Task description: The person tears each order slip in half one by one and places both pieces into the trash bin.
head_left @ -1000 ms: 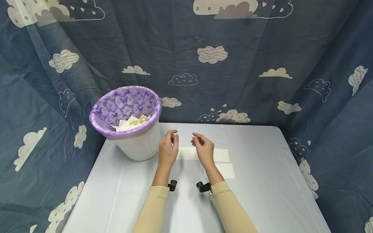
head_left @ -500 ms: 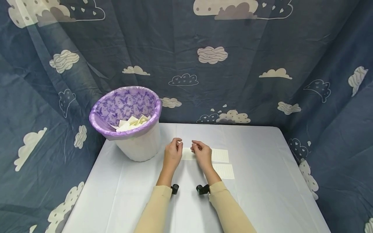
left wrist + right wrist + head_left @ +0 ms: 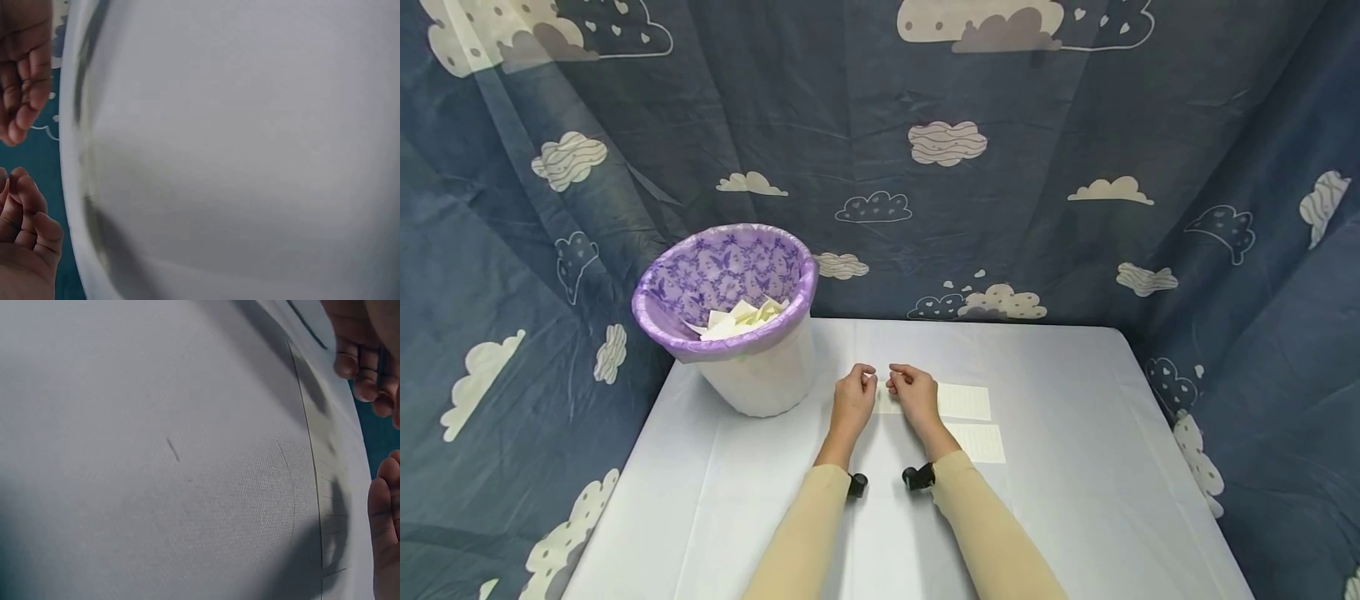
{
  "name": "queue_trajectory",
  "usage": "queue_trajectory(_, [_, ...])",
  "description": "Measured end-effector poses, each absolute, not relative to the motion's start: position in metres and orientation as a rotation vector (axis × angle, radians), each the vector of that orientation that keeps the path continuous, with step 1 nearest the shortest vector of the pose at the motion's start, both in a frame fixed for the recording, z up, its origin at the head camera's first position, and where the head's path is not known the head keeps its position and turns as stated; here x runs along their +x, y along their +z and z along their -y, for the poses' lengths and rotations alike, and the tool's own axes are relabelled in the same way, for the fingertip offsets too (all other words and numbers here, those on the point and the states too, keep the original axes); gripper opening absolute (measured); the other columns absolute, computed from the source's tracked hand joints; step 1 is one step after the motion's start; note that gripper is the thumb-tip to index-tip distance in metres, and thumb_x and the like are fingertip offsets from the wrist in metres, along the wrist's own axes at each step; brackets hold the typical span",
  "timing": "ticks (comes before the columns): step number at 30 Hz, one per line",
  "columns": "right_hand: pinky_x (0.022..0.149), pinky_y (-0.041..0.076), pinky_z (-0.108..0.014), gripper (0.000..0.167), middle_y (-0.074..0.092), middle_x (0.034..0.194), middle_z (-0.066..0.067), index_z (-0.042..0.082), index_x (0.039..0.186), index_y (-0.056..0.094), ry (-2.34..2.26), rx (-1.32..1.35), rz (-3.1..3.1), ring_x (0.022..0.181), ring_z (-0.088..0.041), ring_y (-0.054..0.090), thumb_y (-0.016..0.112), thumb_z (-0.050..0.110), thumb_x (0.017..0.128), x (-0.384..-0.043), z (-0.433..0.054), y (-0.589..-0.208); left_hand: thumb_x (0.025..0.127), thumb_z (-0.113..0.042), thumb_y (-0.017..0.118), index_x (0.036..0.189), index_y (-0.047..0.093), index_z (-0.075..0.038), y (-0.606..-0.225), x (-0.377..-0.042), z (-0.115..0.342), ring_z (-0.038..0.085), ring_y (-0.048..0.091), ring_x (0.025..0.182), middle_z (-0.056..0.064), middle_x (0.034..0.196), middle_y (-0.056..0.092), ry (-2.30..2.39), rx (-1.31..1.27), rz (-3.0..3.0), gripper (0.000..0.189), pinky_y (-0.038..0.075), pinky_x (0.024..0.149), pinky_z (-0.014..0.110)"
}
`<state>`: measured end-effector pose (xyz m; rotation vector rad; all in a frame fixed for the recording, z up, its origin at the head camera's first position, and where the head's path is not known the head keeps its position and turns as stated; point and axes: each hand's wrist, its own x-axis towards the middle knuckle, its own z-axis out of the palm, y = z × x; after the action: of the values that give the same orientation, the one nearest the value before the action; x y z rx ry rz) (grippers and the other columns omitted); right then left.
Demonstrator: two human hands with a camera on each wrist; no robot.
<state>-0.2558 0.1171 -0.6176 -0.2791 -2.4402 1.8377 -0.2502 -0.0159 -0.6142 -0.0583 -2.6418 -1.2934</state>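
In the head view my left hand (image 3: 853, 402) and right hand (image 3: 917, 403) hover close together over the table, fingers loosely curled, a small gap between them. Nothing visible is held in either. Beneath them lies a long cream ruled paper strip (image 3: 965, 402), its left part partly covered by the hands. A shorter cream paper piece (image 3: 982, 443) lies just nearer on the right. In the left wrist view my left hand (image 3: 28, 240) is at the lower left edge. My right hand (image 3: 386, 519) shows at the lower right of the right wrist view, beyond the strip (image 3: 312, 425).
To the left stands a white bin (image 3: 767, 379) lined with a purple butterfly-print bag (image 3: 730, 258). Cream paper pieces (image 3: 741, 318) lie in it. A white cloth covers the table (image 3: 1075, 467); a dark blue cloud-print curtain (image 3: 1030, 225) hangs behind and at the sides.
Both hands have moved nearer to me, lower in the head view. The left hand has also shifted right, narrowing the gap. The papers and bin stay in place.
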Motion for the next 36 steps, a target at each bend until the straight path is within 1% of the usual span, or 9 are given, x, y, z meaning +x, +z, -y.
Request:
queue_trajectory(3, [0.072, 0.065, -0.029, 0.025, 0.080, 0.089, -0.017, -0.003, 0.122, 0.076, 1.843, -0.291, 2.466, 0.074, -0.014, 0.074, 0.063, 0.009, 0.105, -0.260, -0.115, -0.619, 0.103, -0.013, 0.065, 0.111, 0.073, -0.006, -0.623, -0.253, 0.016, 0.011, 0.053, 0.063, 0.003, 0.076, 0.065, -1.294, -0.035, 2.668, 0.014, 0.048, 0.062, 0.028])
queue_trajectory(6, [0.068, 0.063, -0.027, 0.024, 0.079, 0.087, -0.016, -0.002, 0.120, 0.077, 1.841, -0.317, 2.495, 0.073, -0.016, 0.074, 0.063, 0.009, 0.104, -0.261, -0.113, -0.622, 0.103, -0.012, 0.065, 0.111, 0.073, -0.005, -0.629, -0.253, 0.016, 0.011, 0.053, 0.065, 0.003, 0.077, 0.065, -1.333, -0.008, 2.676, 0.014, 0.049, 0.064, 0.030])
queue_trajectory(12, [0.061, 0.057, -0.019, 0.024, 0.079, 0.085, -0.016, -0.002, 0.120, 0.077, 1.856, -0.362, 2.507, 0.068, -0.012, 0.071, 0.062, 0.010, 0.106, -0.258, -0.113, -0.630, 0.104, -0.013, 0.064, 0.112, 0.074, -0.006, -0.633, -0.253, 0.013, 0.010, 0.055, 0.066, 0.004, 0.079, 0.068, -1.442, 0.092, 2.660, 0.015, 0.050, 0.066, 0.029])
queue_trajectory(16, [0.061, 0.057, -0.018, 0.026, 0.079, 0.087, -0.018, -0.002, 0.125, 0.075, 1.891, -0.388, 2.499, 0.068, -0.012, 0.071, 0.061, 0.011, 0.107, -0.257, -0.113, -0.631, 0.104, -0.014, 0.063, 0.114, 0.074, -0.006, -0.632, -0.254, 0.013, 0.011, 0.059, 0.067, 0.005, 0.081, 0.071, -1.499, 0.147, 2.658, 0.017, 0.051, 0.066, 0.029])
queue_trajectory(19, [0.061, 0.057, -0.019, 0.028, 0.079, 0.086, -0.017, -0.003, 0.128, 0.073, 1.914, -0.399, 2.504, 0.067, -0.011, 0.071, 0.060, 0.011, 0.107, -0.257, -0.112, -0.630, 0.104, -0.014, 0.064, 0.120, 0.073, -0.004, -0.632, -0.255, 0.014, 0.011, 0.060, 0.068, 0.005, 0.081, 0.072, -1.516, 0.159, 2.673, 0.022, 0.051, 0.066, 0.028])
queue_trajectory(23, [0.060, 0.056, -0.018, 0.030, 0.078, 0.083, -0.015, -0.003, 0.131, 0.071, 1.921, -0.392, 2.531, 0.065, -0.008, 0.069, 0.059, 0.012, 0.107, -0.258, -0.113, -0.629, 0.104, -0.015, 0.064, 0.132, 0.070, -0.002, -0.631, -0.258, 0.014, 0.010, 0.054, 0.064, 0.000, 0.076, 0.065, -1.505, 0.134, 2.722, 0.032, 0.046, 0.063, 0.026])
queue_trajectory(26, [0.059, 0.055, -0.018, 0.031, 0.077, 0.081, -0.012, -0.004, 0.131, 0.071, 1.922, -0.370, 2.567, 0.064, -0.007, 0.067, 0.059, 0.011, 0.107, -0.259, -0.114, -0.628, 0.105, -0.016, 0.064, 0.136, 0.069, -0.002, -0.631, -0.260, 0.014, 0.009, 0.048, 0.060, -0.003, 0.071, 0.057, -1.487, 0.103, 2.757, 0.035, 0.042, 0.061, 0.025])
queue_trajectory(30, [0.060, 0.052, -0.018, 0.031, 0.074, 0.078, -0.008, -0.004, 0.133, 0.070, 1.964, -0.335, 2.621, 0.065, -0.007, 0.065, 0.057, 0.008, 0.107, -0.261, -0.116, -0.627, 0.104, -0.016, 0.063, 0.136, 0.070, -0.003, -0.628, -0.262, 0.014, 0.010, 0.044, 0.060, -0.006, 0.070, 0.049, -1.466, 0.069, 2.794, 0.035, 0.039, 0.058, 0.024])
queue_trajectory(36, [0.060, 0.051, -0.018, 0.032, 0.070, 0.077, -0.002, -0.004, 0.132, 0.070, 1.986, -0.320, 2.700, 0.065, -0.006, 0.061, 0.054, 0.006, 0.106, -0.262, -0.117, -0.627, 0.103, -0.014, 0.063, 0.128, 0.074, -0.004, -0.623, -0.259, 0.013, 0.012, 0.046, 0.063, -0.005, 0.070, 0.049, -1.463, 0.051, 2.847, 0.029, 0.039, 0.060, 0.026])
